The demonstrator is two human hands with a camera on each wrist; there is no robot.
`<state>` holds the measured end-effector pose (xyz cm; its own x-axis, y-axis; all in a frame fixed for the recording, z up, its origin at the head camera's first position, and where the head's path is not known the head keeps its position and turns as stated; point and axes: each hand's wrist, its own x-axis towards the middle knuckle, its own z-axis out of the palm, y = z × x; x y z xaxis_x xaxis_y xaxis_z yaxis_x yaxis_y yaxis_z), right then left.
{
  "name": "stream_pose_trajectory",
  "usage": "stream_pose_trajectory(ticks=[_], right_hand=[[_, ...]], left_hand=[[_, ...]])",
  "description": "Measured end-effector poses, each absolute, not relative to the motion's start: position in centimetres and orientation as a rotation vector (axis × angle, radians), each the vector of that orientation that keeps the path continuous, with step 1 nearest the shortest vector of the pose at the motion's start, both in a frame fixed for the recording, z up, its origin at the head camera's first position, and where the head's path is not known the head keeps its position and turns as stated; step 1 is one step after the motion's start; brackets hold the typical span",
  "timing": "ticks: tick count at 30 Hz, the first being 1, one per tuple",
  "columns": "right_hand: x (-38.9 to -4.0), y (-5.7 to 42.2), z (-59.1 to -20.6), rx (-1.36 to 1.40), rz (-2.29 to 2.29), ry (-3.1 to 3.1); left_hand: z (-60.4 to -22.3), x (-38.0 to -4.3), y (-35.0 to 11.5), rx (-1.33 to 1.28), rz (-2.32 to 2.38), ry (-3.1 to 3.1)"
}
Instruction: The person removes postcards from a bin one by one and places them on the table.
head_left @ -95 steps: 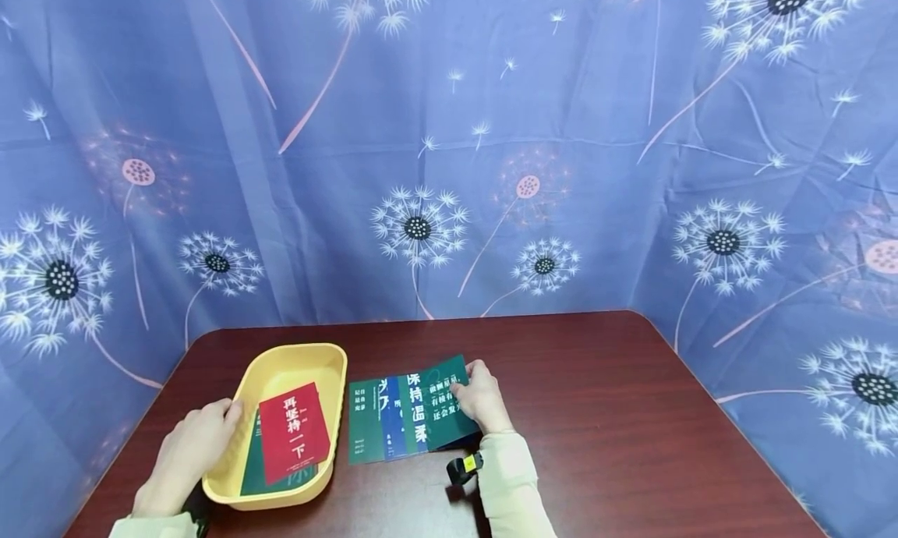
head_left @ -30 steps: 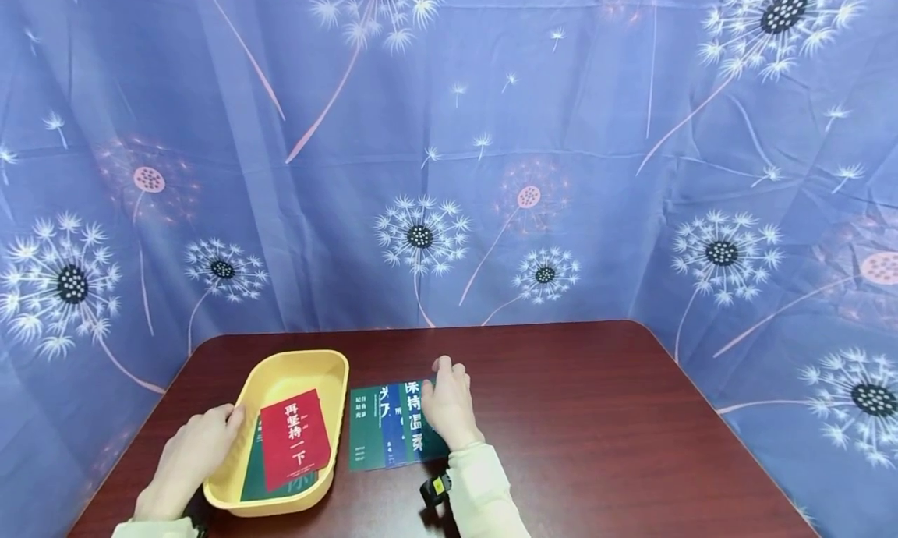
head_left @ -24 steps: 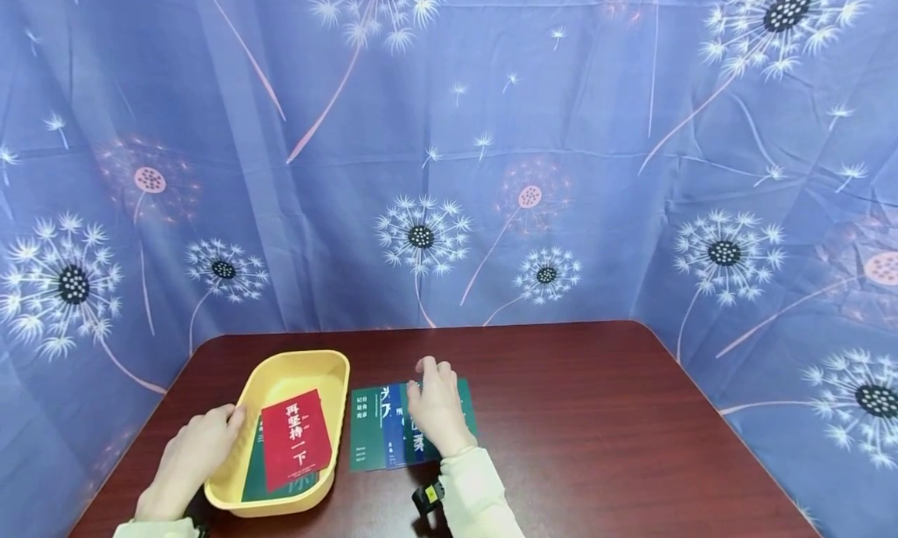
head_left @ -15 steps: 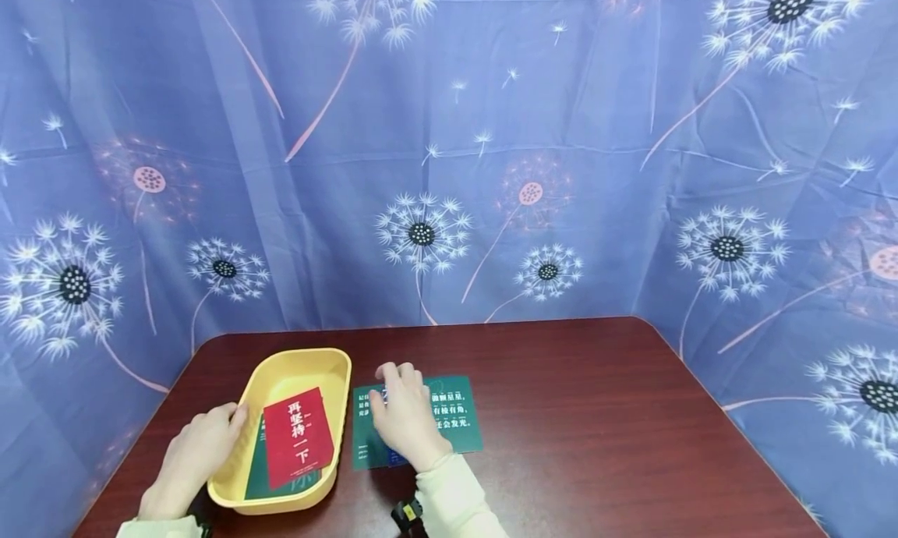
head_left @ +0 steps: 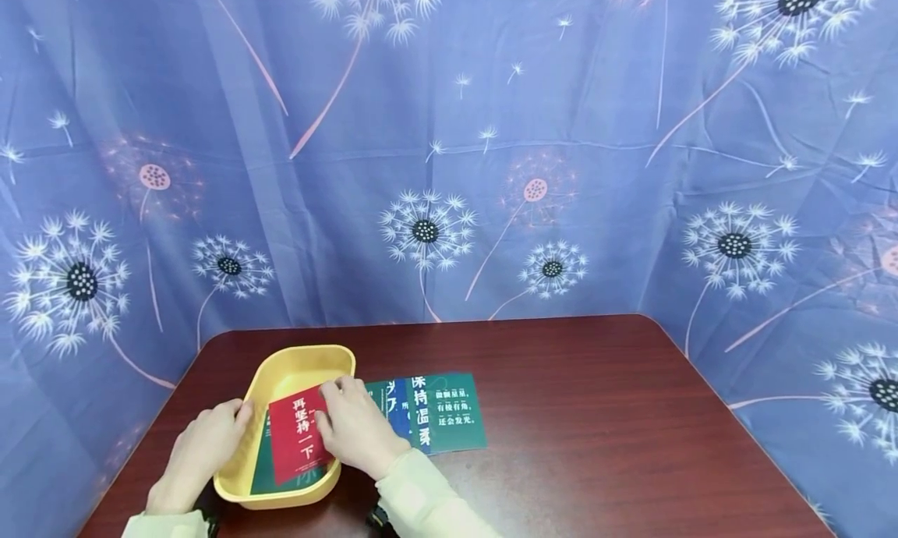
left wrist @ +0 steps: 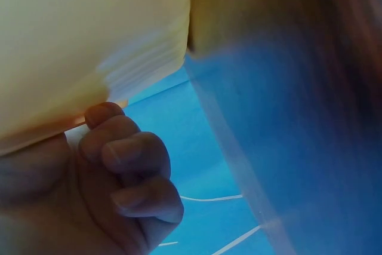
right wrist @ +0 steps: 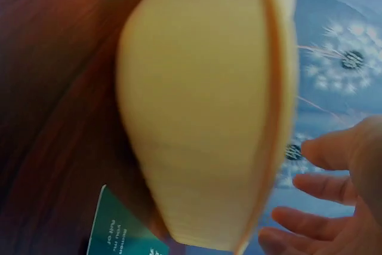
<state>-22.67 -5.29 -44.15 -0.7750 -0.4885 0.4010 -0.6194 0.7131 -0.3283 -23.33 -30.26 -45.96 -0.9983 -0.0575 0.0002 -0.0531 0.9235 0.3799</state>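
My left hand (head_left: 202,448) holds the left rim of a yellow plastic basin (head_left: 284,360), its thumb and forefinger at the edge. In the left wrist view, the other fingers (left wrist: 143,153) curl below the rim. Inside the basin, a red card (head_left: 295,444) with white characters lies over a green card (head_left: 263,474). My right hand (head_left: 361,429) hovers at the basin's right rim, beside the red card. The right wrist view shows its fingers (right wrist: 325,189) spread and bent, with nothing between them.
Right of the basin, several overlapping cards lie in a row, including a blue card (head_left: 400,413) and a green card (head_left: 459,417) at the right end. All stand on a dark red-brown table (head_left: 596,413). A blue dandelion-print curtain (head_left: 491,132) hangs behind.
My right hand has let go of the green card at the row's right end and swept left across the cards to the basin. My left hand keeps its hold on the rim.
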Motion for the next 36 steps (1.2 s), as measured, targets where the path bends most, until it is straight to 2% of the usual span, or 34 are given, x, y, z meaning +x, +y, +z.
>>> stream_pose_trajectory(ticks=[8, 22, 36], right_hand=[[-23.6, -7.5, -44.5, 0.939, 0.281, -2.611], [-23.4, -12.0, -46.5, 0.527, -0.226, -2.872], [-23.8, -13.5, -47.3, 0.499, -0.439, -3.011]], left_hand=[[-45.7, -23.2, -30.4, 0.069, -0.612, -3.047], [-45.9, -23.1, -29.9, 0.051, -0.634, -3.038], [-45.8, -23.0, -30.0, 0.057, -0.631, -3.031]])
